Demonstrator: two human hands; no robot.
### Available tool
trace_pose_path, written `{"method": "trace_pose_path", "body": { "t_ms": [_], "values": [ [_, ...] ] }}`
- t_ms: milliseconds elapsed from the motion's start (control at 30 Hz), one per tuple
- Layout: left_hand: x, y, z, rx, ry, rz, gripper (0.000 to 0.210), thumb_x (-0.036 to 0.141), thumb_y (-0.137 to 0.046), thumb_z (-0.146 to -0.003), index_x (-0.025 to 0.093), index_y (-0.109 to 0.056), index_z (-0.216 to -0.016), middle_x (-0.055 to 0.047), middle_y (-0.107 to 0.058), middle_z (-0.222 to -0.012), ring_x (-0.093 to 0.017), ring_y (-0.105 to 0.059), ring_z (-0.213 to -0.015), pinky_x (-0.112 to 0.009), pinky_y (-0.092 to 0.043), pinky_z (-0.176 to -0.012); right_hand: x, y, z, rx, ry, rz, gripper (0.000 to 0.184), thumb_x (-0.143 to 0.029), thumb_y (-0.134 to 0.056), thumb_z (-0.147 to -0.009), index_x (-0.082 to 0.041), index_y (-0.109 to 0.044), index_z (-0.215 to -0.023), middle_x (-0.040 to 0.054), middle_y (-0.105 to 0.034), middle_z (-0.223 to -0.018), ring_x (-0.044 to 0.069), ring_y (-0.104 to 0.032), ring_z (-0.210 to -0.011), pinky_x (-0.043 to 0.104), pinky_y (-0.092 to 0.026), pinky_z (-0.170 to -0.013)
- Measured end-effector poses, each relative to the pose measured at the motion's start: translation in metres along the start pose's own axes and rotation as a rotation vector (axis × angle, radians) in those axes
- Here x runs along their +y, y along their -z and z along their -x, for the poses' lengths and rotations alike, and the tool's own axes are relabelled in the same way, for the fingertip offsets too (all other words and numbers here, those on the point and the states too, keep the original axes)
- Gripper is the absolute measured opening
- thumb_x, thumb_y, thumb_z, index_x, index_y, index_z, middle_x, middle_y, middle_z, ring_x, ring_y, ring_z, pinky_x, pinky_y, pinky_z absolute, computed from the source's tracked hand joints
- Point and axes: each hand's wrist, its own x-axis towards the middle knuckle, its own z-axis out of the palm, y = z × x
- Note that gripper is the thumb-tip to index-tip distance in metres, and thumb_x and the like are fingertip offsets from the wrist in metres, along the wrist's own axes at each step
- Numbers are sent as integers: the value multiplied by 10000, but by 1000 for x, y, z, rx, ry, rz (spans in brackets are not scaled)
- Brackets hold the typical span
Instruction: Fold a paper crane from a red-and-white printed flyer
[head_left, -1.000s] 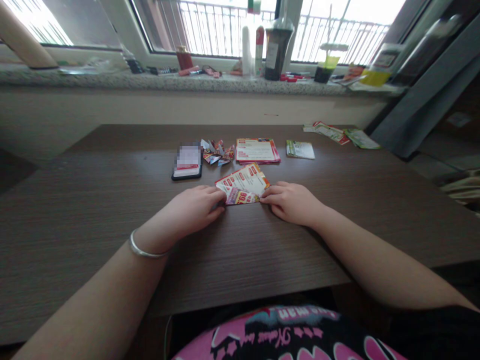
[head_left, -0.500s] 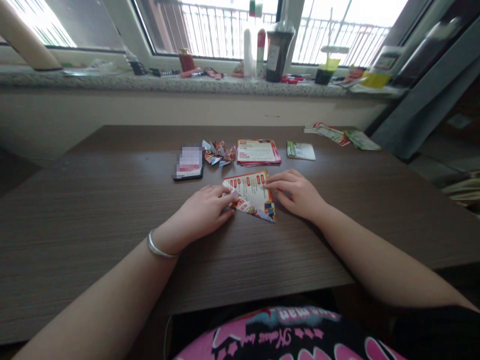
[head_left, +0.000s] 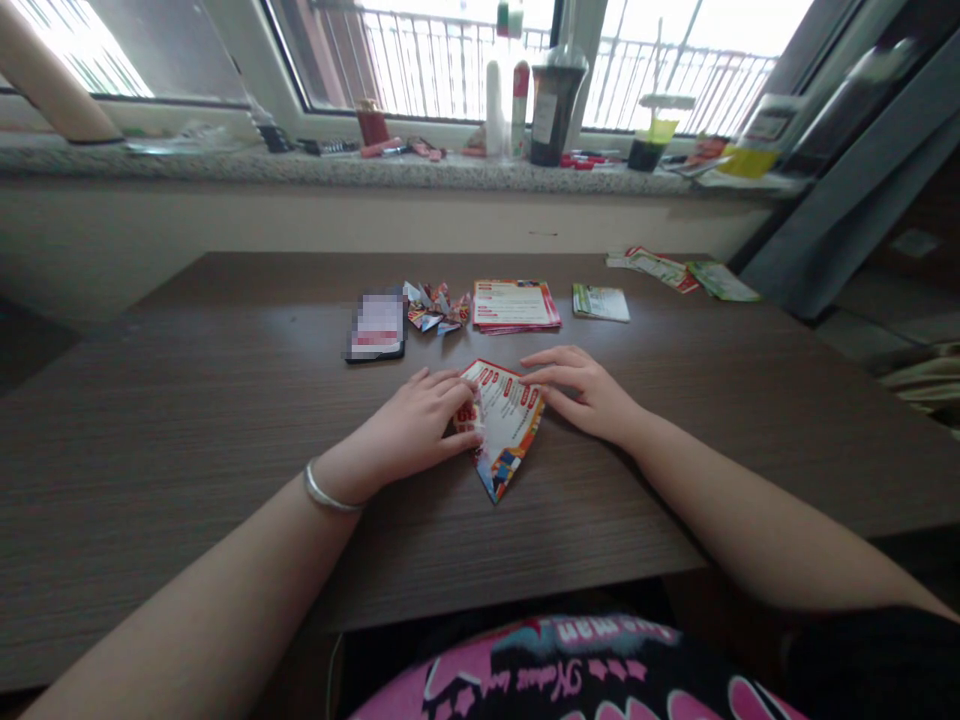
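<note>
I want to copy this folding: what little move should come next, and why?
Maybe the right hand should turn the right edge of the paper inward: that edge looks unfolded, while the left hand rests on the folded flap and could steady it.

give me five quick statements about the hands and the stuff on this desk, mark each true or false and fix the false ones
1. The left hand rests on a printed paper. True.
2. A silver bangle circles the right wrist. False: it is on the left wrist.
3. The leaflet stack lies between the folded paper figure and the small card pile. True.
4. The phone lies right of the leaflet stack. False: it lies to the left, beside the folded paper figure.
5. A pointed corner of the printed paper faces the person's body. True.
</note>
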Motion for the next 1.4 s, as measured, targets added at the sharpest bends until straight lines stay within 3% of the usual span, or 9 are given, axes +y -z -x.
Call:
{"method": "trace_pose_path", "body": {
  "t_ms": [200,333,433,567,767,900,1167,1400],
  "values": [
    [-3,-9,0,62,-42,-35,489,466,-580,-883,264,-528,-1326,-107,-395,-1480,-305,-351,-1366,-516,-293,-1123,-1,0,0,-57,95,43,227,-227,-530,-910,-242,-698,-1062,59,-663,-1207,206,-543,-1164,464,-410,-1028],
    [-3,-8,-2,134,-57,-62,307,310,-552,-911,316,-642,-1204,-83,-533,-1290,-268,-484,-1199,-457,-403,-1035,1,-2,1,-79,117,62,220,-253,-547,-903,-241,-707,-1053,56,-675,-1193,214,-532,-1189,457,-421,-1029],
    [-1,-5,-3,138,-83,-73,301,261,-475,-943,309,-664,-1171,-70,-617,-1124,-239,-532,-1076,-434,-432,-980,4,-3,0,-113,131,39,214,-287,-570,-894,-249,-707,-1054,51,-679,-1190,214,-538,-1193,461,-423,-1027],
    [4,1,-2,74,-67,-82,358,392,-489,-938,275,-608,-1255,-74,-603,-1220,-254,-513,-1151,-458,-376,-1044,4,-3,0,-158,163,2,229,-346,-623,-869,-237,-706,-1051,61,-688,-1170,214,-544,-1192,450,-430,-1020],
    [3,-2,1,-66,-39,-80,700,649,-423,-893,261,-355,-1472,-85,-372,-1523,-324,-294,-1404,-509,-210,-1150,3,-3,1,-198,186,16,285,-385,-657,-843,-224,-704,-1073,57,-699,-1143,214,-546,-1194,436,-425,-1032],
    [1,-8,1,-79,-56,-99,715,629,-415,-908,258,-279,-1503,-84,-287,-1566,-333,-247,-1428,-520,-193,-1156,3,-3,0,-212,207,5,263,-377,-643,-857,-213,-716,-1048,52,-715,-1091,201,-571,-1153,406,-436,-1020],
    [6,-4,-3,61,-105,-109,455,464,-495,-933,258,-527,-1337,-92,-516,-1360,-285,-450,-1259,-476,-315,-1100,-1,-2,-1,-290,195,8,245,-358,-599,-892,-194,-718,-1029,63,-721,-1054,174,-631,-1007,341,-479,-917],
    [7,1,-6,86,-170,-16,241,341,-594,-893,218,-644,-1094,-63,-638,-1180,-238,-572,-1082,-418,-425,-985,-9,-1,2,-277,88,189,244,-330,-523,-928,-193,-724,-918,59,-736,-922,166,-653,-859,282,-462,-778]
  ]
}}
